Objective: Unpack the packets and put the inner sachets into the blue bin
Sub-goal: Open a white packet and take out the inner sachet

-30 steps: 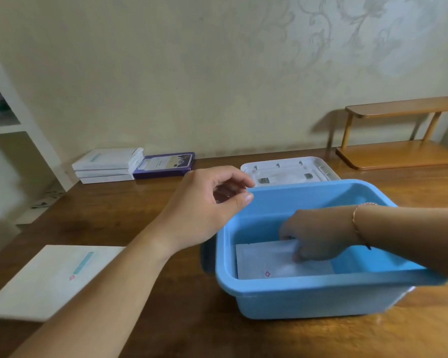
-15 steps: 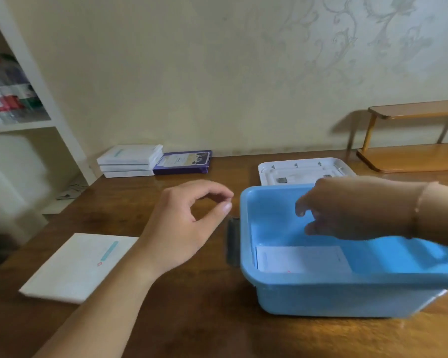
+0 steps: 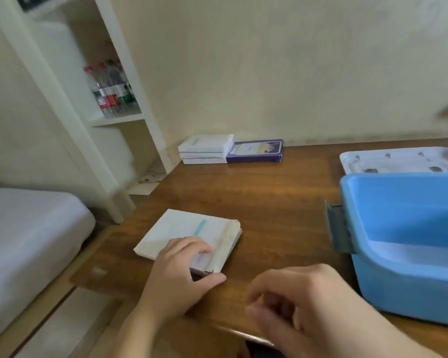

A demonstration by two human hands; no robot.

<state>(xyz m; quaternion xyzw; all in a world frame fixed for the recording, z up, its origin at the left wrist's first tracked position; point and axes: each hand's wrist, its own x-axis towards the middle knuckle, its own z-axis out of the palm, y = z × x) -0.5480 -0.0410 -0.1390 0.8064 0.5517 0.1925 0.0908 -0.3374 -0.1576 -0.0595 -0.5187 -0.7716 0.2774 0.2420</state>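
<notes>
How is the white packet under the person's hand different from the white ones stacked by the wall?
The near packet lies alone and turned at an angle, with the left hand gripping its near corner; the stacked packets sit untouched in a neat pile against the wall beside a purple box. The near packet's right edge looks ragged and opened; the stacked ones look sealed. Both are flat, white, with a teal stripe.

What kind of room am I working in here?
Most likely a bedroom or small home room, not a workshop. A white mattress sits left of the wooden table, a white shelf unit holds bottled water, and the wall is plain cream.
</notes>
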